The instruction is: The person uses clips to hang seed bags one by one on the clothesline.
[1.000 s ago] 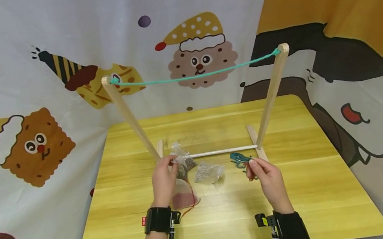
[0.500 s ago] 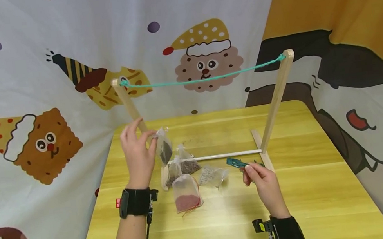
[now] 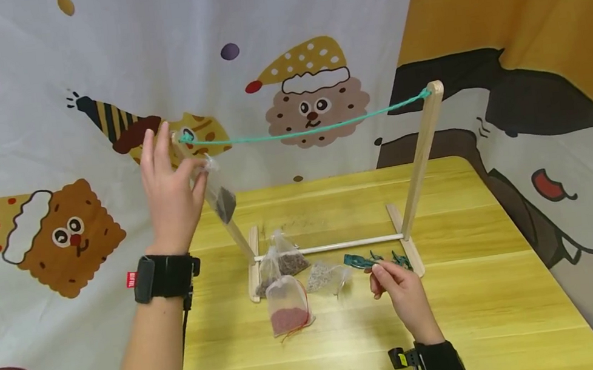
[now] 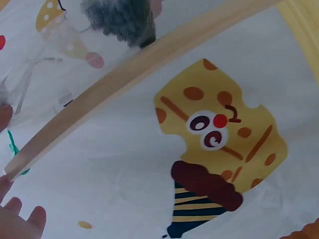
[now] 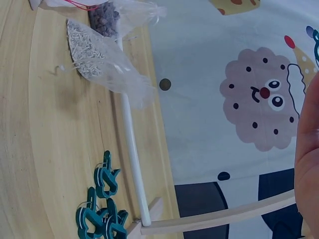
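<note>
My left hand point(image 3: 168, 193) pinches the gathered top of a translucent sachet point(image 3: 225, 204) with dark grains in its lower end. The sachet hangs by the left wooden post point(image 3: 239, 240), just below the green cord point(image 3: 291, 135) strung between two posts. In the left wrist view the dark grains point(image 4: 122, 22) show at the top, past the post. Over the table, my right hand point(image 3: 405, 301) pinches a teal clip point(image 3: 359, 261) between thumb and finger. More teal clips point(image 5: 105, 179) lie on the table beside the frame's right foot.
Several other sachets lie at the frame's left foot: one with pink powder point(image 3: 289, 317), one with whitish bits point(image 3: 319, 276), others with brown grains point(image 3: 292, 263). A white rod point(image 3: 352, 244) joins the posts low down. A printed cloth point(image 3: 254, 6) hangs behind the yellow table point(image 3: 488, 322).
My left hand has lifted the dark-grained sachet from the pile, up and to the left, to near the cord's left end. My right hand has moved slightly left and down, still holding the clip.
</note>
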Motion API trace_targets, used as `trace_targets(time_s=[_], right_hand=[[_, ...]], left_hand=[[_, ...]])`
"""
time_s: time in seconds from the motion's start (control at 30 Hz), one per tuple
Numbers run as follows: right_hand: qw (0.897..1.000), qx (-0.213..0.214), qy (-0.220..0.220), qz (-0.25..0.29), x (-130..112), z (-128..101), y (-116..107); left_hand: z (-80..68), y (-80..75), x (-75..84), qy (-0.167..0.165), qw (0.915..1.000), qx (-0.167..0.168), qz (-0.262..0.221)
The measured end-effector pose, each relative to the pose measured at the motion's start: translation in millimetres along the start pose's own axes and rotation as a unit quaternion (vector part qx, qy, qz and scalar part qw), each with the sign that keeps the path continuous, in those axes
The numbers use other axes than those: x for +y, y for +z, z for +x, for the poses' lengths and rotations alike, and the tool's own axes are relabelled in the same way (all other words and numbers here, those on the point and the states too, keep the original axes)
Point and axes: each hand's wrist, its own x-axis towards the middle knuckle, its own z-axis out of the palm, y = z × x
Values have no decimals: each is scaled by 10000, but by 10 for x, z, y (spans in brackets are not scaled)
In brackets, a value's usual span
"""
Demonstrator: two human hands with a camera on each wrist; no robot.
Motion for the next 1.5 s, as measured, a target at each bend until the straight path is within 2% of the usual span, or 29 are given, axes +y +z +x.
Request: trace_targets(time_s=[0.17,0.4,0.47,0.67,0.83,0.9,1.07,1.17,1.33,1.5], right_hand=[[9998,38,-7,-170,-89,-26,-3],[9993,-36,-101,-360,-116,-45,-39],[9990,-56,-163,-412,-120,-42,-56],[9979,-78,-300,-572,-174,11,-81],[9953,-222,-476,-819,-310,107,-89],[9932,-250,-519,-1010,-390,161,-85],[9848,-284,-712,-1561,-618,295,-89],[9798,-302,-814,-1801,-728,357,-106],[9726,-331,-979,-2081,-765,465,-175],[9587,-274,-1344,-2492,-818,614,-228]], left_hand=[[130,15,-19,126,9993,-324,-118],[311,58,-97,613,9945,-796,-302],[353,64,-120,605,9936,-889,-346],[372,54,-219,15,9916,-1205,-469],[431,85,-216,-637,9845,-1481,-686],[454,102,-215,-731,9830,-1523,-722],[454,145,-236,-405,9866,-1436,-662],[439,155,-236,-419,9878,-1362,-635],[452,159,-228,-488,9880,-1326,-616],[448,171,-232,-177,9919,-1099,-603]])
